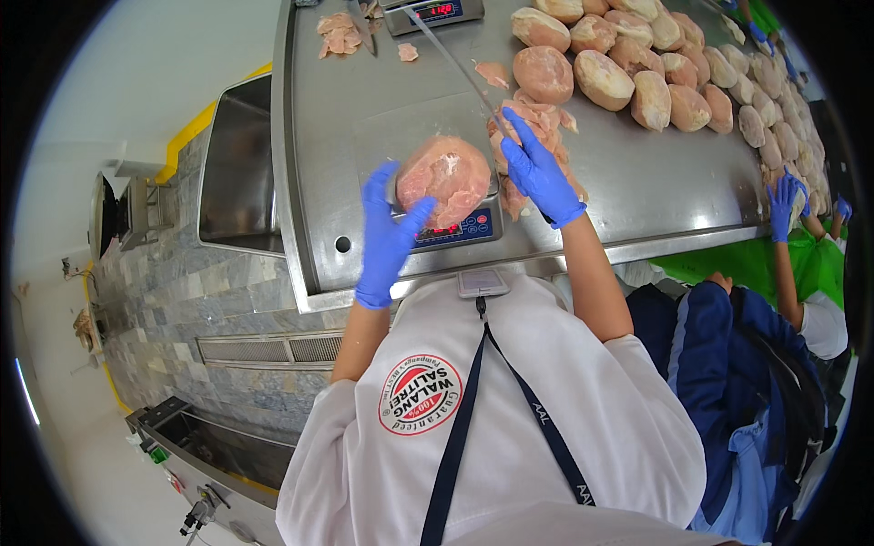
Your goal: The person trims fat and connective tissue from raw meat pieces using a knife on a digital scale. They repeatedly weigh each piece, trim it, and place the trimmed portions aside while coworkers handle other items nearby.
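Note:
A large round piece of pale pink meat (pixel 443 177) sits on a digital scale (pixel 473 227) close to the table's near edge. My blue-gloved left hand (pixel 387 232) grips its left and near sides, thumb in front. Just right of the meat, my gloved right hand (pixel 542 175) holds a long-bladed knife (pixel 460 62), its blade pointing up and to the left; the handle is hidden in the fingers. Under and beside the right hand lies a heap of meat trimmings (pixel 551 123).
Many round meat pieces (pixel 628 59) crowd the far right of the steel table (pixel 350 136). Beyond the near scale stand a second scale (pixel 432 16), another knife (pixel 360 29) and trimmings (pixel 339 36). A steel basin (pixel 238 164) adjoins the left edge. Co-workers' gloved hands (pixel 783 205) show at right.

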Demonstrator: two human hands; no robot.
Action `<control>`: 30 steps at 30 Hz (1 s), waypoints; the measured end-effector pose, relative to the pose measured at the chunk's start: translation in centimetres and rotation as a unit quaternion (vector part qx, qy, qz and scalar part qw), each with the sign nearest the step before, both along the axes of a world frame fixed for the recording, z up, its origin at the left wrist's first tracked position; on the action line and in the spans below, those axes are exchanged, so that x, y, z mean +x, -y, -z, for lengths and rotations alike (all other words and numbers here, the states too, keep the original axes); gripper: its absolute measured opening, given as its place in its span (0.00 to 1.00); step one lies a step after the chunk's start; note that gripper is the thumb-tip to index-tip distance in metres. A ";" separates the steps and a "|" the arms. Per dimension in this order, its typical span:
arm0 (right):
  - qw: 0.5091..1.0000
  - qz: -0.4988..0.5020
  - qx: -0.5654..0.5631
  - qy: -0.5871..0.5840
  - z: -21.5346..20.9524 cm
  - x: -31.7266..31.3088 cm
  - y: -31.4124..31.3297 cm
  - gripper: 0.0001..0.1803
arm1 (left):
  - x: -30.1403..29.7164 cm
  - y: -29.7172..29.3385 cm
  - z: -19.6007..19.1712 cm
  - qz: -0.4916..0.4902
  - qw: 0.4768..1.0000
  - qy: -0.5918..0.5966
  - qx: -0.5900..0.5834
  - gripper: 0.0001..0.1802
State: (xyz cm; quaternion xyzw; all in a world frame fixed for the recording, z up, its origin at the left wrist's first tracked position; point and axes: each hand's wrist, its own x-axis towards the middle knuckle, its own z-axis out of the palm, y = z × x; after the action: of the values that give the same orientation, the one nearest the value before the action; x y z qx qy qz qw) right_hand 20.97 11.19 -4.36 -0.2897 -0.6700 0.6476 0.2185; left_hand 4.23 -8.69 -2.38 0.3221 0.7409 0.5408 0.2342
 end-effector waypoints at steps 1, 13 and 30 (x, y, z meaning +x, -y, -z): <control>0.999 -0.038 0.005 -0.025 -0.9 -0.1 0.2 0.40 | 1.4 -0.3 0.9 -0.004 0.999 0.022 0.034 0.43; 0.918 -0.276 0.240 0.152 -4.3 1.8 -0.3 0.40 | -6.7 -1.9 3.2 0.097 0.988 0.083 0.086 0.31; 0.933 -0.233 0.184 0.203 -5.4 -3.4 4.2 0.41 | -6.9 -2.7 0.2 0.084 0.994 0.072 -0.010 0.49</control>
State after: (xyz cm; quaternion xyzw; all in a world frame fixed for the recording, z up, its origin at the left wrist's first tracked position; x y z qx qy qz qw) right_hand 17.59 7.01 1.05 -0.2055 -0.8561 0.4733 -0.0298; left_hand -2.72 -5.95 -2.57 0.3411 0.6977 0.5334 0.3353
